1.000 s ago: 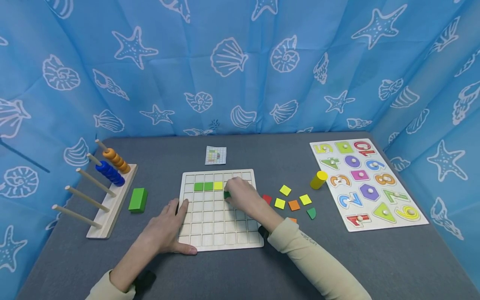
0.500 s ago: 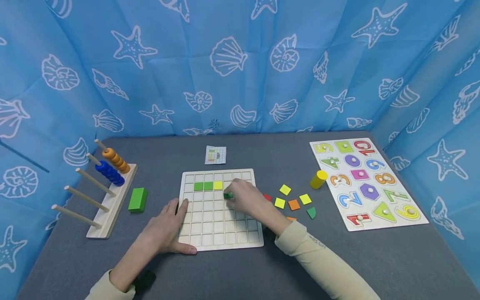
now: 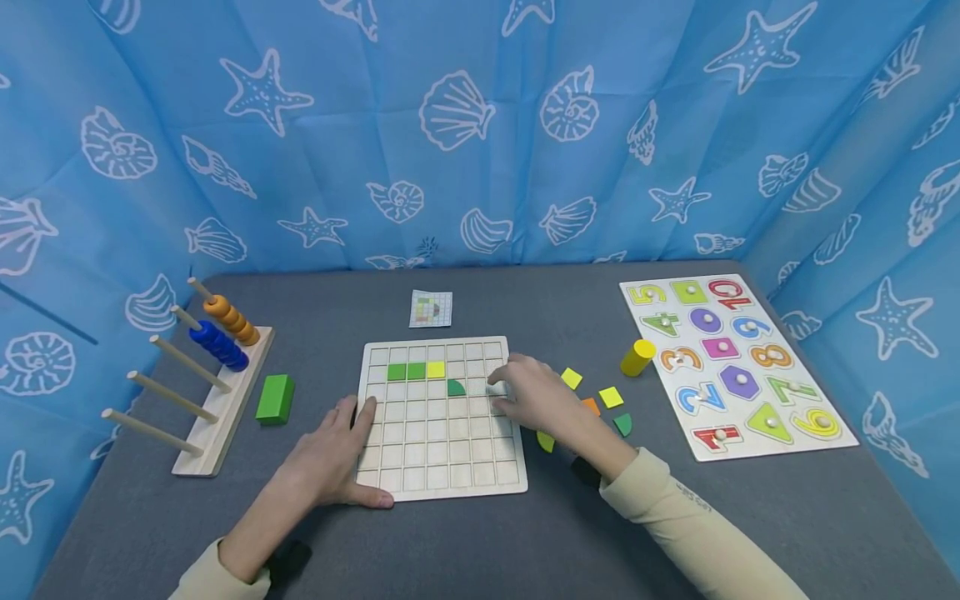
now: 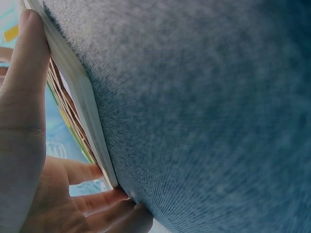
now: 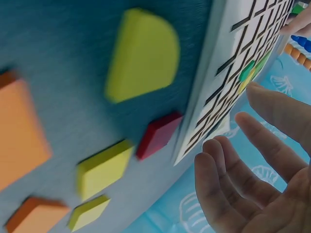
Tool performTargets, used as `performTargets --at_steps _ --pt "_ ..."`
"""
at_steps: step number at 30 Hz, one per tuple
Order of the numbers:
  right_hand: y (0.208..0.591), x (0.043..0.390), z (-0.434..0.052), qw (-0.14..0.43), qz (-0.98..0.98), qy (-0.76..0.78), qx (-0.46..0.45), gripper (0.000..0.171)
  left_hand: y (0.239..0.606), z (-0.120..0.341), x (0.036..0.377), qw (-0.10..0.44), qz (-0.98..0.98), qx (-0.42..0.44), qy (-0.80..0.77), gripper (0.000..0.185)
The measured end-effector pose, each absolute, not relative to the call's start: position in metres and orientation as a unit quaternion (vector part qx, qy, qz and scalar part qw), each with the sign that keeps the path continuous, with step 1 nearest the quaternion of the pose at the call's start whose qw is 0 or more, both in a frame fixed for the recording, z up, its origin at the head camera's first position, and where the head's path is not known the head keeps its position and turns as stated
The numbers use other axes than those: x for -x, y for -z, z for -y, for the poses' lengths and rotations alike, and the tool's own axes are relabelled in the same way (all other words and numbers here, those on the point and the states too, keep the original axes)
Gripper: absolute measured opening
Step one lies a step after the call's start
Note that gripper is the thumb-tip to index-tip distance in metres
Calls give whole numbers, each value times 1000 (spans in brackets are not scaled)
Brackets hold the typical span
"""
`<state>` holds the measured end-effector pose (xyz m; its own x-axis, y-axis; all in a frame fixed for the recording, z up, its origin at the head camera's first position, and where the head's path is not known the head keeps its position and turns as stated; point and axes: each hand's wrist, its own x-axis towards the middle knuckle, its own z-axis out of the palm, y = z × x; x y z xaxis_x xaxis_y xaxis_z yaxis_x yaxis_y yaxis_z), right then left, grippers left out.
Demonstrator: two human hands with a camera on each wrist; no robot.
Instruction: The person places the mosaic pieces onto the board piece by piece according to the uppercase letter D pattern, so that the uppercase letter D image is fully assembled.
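In the head view, a wooden grid board (image 3: pixel 437 456) is laid flat on the desk (image 3: pixel 450 550), its far edge set nearly parallel to the desk's. A dark green quarter-circle tile (image 3: pixel 456 388) is seated in the third row from that edge, curve turned far-right. Two green square tiles (image 3: pixel 397 372) and a yellow square tile (image 3: pixel 436 370) are lined up left to right one row farther. The board's left edge and near-left corner are touched by the left hand (image 3: pixel 333 458), fingers spread. The right hand (image 3: pixel 536 396), released, is held over the right edge. Room is left between the far edge and a printed card (image 3: pixel 431 309).

In the left wrist view, the thumb is laid against the near edge.

In the right wrist view, a red tile (image 5: pixel 159 135) is seen just beside the board.
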<state>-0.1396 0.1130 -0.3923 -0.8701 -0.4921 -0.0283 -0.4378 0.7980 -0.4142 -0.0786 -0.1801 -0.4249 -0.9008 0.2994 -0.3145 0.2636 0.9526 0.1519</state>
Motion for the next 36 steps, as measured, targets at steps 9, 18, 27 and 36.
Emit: performTargets --at_steps 9,18,27,36 --pt "395 134 -142 77 -949 196 233 27 424 178 79 177 -973 -139 -45 140" --pt "404 134 -153 77 -959 175 211 33 424 179 78 174 -973 -142 -51 139" --pt "407 134 -155 79 -961 167 207 28 425 180 78 169 -973 -148 -57 140" --pt "407 131 -154 81 -961 167 207 30 426 180 78 168 -973 -148 -55 140"
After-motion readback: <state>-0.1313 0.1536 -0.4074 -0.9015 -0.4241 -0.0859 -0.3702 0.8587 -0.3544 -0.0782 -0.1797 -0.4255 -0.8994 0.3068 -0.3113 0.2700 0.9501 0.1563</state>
